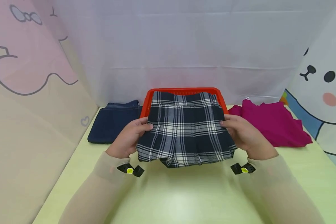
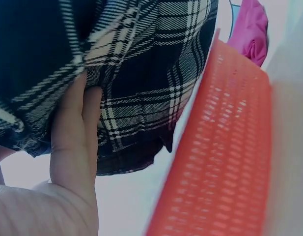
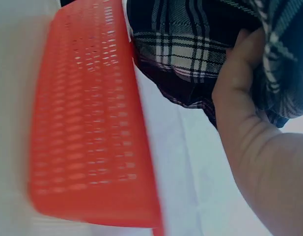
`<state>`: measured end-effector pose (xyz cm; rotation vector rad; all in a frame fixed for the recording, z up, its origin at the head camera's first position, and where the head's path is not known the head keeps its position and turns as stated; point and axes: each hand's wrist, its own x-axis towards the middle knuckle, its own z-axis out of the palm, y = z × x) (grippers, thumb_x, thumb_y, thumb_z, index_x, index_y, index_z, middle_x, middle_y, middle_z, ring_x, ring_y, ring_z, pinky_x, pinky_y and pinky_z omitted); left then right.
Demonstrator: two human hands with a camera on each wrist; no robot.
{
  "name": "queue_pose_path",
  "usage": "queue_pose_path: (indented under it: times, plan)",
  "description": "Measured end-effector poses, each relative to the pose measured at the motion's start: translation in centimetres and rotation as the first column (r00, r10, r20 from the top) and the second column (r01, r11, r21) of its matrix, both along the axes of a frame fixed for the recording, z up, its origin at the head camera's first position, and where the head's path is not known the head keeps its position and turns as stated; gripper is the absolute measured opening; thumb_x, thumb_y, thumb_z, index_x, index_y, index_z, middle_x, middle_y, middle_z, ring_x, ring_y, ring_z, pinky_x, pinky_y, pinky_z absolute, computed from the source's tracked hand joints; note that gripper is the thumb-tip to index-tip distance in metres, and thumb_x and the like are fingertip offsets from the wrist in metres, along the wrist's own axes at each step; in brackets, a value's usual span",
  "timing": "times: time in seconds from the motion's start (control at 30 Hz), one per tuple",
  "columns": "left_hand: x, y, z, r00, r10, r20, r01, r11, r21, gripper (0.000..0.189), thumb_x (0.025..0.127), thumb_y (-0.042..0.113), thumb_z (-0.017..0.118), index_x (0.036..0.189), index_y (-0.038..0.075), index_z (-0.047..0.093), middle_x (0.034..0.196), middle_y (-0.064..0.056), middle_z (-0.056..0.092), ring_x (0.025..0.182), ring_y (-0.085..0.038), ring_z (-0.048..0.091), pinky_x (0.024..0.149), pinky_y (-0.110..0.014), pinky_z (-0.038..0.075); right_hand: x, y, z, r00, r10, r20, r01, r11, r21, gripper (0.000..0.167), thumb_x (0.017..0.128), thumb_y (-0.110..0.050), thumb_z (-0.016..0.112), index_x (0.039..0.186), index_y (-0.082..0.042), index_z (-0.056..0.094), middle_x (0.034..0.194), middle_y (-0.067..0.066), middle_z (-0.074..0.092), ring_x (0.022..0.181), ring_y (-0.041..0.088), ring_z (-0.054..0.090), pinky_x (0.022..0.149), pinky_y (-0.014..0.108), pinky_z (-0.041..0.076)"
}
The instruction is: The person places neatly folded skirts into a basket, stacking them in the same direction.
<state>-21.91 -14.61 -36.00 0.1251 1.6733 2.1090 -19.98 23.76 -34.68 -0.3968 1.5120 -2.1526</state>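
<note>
A plaid garment (image 1: 186, 130) is stretched between a person's left hand (image 1: 130, 137) and right hand (image 1: 245, 135), each pinching one side edge with the thumb on top and fingers beneath, so that it is held above a pale green table (image 1: 179, 196) and partly covers a red basket (image 1: 147, 102) behind it. It is checked in black, grey and white (a flat band along the far edge, a wider, wavy hem nearer the person), with folded dark blue clothing (image 1: 109, 124) to its left and magenta clothing (image 1: 271, 124) to its right.
</note>
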Motion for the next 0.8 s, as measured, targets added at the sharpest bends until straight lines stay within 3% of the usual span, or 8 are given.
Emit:
queue_pose_path:
  times: [0.07, 0.17, 0.3, 0.43, 0.63, 0.8]
  plan:
    - [-0.5, -0.1, 0.8, 1.0, -0.016, -0.01, 0.016, 1.0, 0.004, 0.051, 0.104, 0.012, 0.056, 0.153, 0.006, 0.041, 0.123, -0.008, 0.063, 0.093, -0.017, 0.07, 0.084, -0.032, 0.06, -0.5, -0.1, 1.0, 1.0, 0.007, -0.003, -0.007, 1.0, -0.005, 0.032, 0.107, -0.006, 0.042, 0.128, -0.013, 0.066, 0.113, 0.006, 0.065, 0.095, 0.021, 0.07, 0.084, 0.037, 0.061]
    - [-1.8, 0.1, 2.0, 1.0, -0.026, -0.016, 0.026, 1.0, 0.011, 0.049, 0.104, 0.011, 0.056, 0.152, 0.006, 0.043, 0.129, -0.01, 0.062, 0.096, -0.017, 0.071, 0.086, -0.032, 0.059, -1.6, -0.3, 2.2, 0.999, -0.045, 0.001, 0.044, 0.998, 0.034, 0.03, 0.107, -0.009, 0.045, 0.127, -0.013, 0.066, 0.115, 0.007, 0.063, 0.095, 0.021, 0.068, 0.084, 0.035, 0.06]
    - [-3.7, 0.6, 2.8, 0.999, 0.014, -0.032, -0.015, 1.0, -0.027, 0.051, 0.105, 0.012, 0.057, 0.154, 0.009, 0.043, 0.138, -0.012, 0.058, 0.103, -0.02, 0.069, 0.089, -0.033, 0.058, -3.8, -0.6, 3.0, 0.991, -0.131, 0.02, 0.127, 0.982, 0.141, 0.033, 0.107, -0.012, 0.046, 0.139, -0.011, 0.055, 0.121, 0.006, 0.059, 0.099, 0.021, 0.065, 0.087, 0.034, 0.059]
    - [-6.1, 1.4, 3.1, 0.996, 0.075, -0.039, -0.078, 0.992, -0.094, 0.055, 0.104, 0.016, 0.059, 0.157, 0.013, 0.042, 0.144, -0.01, 0.054, 0.114, -0.024, 0.063, 0.095, -0.036, 0.055, -6.3, -0.8, 3.2, 0.986, -0.167, 0.027, 0.158, 0.966, 0.205, 0.041, 0.107, -0.012, 0.042, 0.148, -0.006, 0.04, 0.124, 0.005, 0.055, 0.102, 0.02, 0.063, 0.087, 0.033, 0.058]
    - [-9.2, 2.1, 3.8, 0.992, 0.116, -0.045, -0.123, 0.976, -0.178, 0.056, 0.105, 0.02, 0.06, 0.158, 0.015, 0.042, 0.149, -0.007, 0.051, 0.121, -0.027, 0.059, 0.104, -0.042, 0.05, -9.2, -0.8, 3.1, 0.98, -0.199, 0.007, 0.19, 0.944, 0.27, 0.046, 0.108, -0.013, 0.04, 0.153, -0.001, 0.033, 0.13, 0.006, 0.05, 0.106, 0.021, 0.06, 0.088, 0.031, 0.057]
    - [-11.4, 2.7, 3.2, 0.985, 0.149, -0.083, -0.167, 0.946, -0.279, 0.055, 0.105, 0.016, 0.058, 0.158, 0.013, 0.043, 0.15, -0.007, 0.051, 0.121, -0.026, 0.06, 0.103, -0.04, 0.051, -11.0, -1.3, 2.3, 0.958, -0.283, 0.05, 0.254, 0.914, 0.315, 0.053, 0.108, -0.015, 0.046, 0.157, 0.0, 0.032, 0.141, 0.009, 0.045, 0.109, 0.021, 0.056, 0.086, 0.028, 0.058]
